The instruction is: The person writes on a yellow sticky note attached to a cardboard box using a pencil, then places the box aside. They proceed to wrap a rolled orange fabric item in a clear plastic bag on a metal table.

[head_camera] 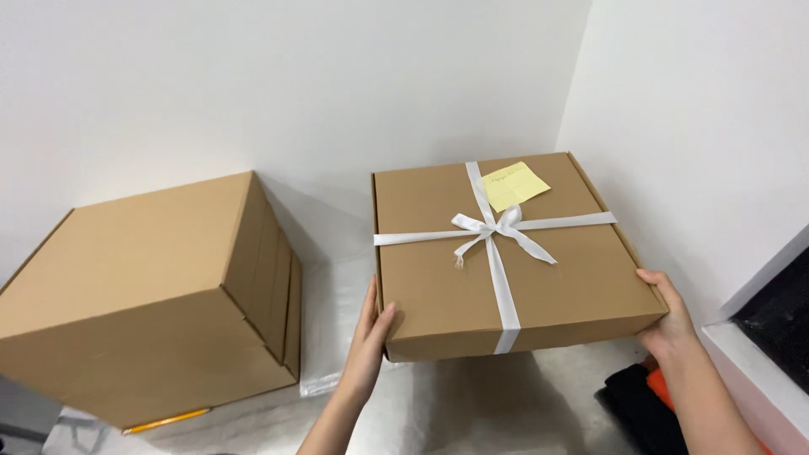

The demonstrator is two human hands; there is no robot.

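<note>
Squarely between both hands: flat brown cardboard box (506, 253), tied crosswise with white satin ribbon (497, 232) bowed on the lid, pale yellow sticky note (514, 185) tucked beside the knot. Left hand (368, 341) flat against the near-left corner, thumb hooked over the front edge, fingers spread up the side. Right hand (666, 312) cupping the near-right corner, fingers spread, palm pressing inward. Opposite-side pressure, likely for level support above shiny grey tabletop (472, 404). Well apart to the left, large plain brown cardboard cube (143, 295) resting on clear plastic sheet (333, 295). Dark and orange fabric (640, 404) below the right wrist.
</note>
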